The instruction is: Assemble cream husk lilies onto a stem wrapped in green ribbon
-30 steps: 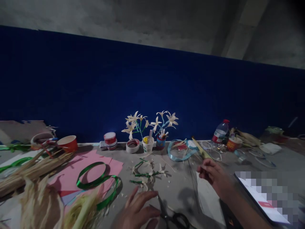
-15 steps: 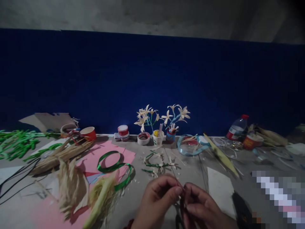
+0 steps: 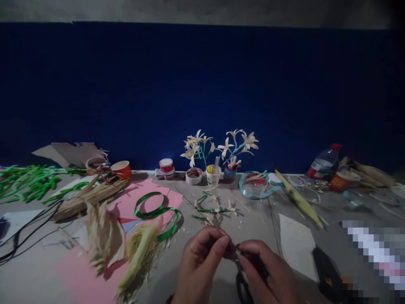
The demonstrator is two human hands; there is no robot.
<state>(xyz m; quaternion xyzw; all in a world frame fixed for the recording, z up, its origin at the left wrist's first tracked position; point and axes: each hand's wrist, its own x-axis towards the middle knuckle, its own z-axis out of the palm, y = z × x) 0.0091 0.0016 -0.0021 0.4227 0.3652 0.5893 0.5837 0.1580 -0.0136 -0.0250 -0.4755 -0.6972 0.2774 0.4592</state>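
Seemingly mid-handling, the left hand (image 3: pixel 202 261) pinches a thin dark strand (image 3: pixel 186 199) toward the tabletop's (image 3: pixel 259 221) near edge; the right hand (image 3: pixel 268 270) curls close, hold unclear; steadiness matters.

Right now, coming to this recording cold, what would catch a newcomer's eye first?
Probably the pale flowers on green and blue stems, standing out against the dark blue backdrop at the table's far edge. Next might come the curled green ribbon over pink paper, left of centre. Nearest the camera, the left hand and right hand meet fingertip to fingertip, with dark scissor handles just below.
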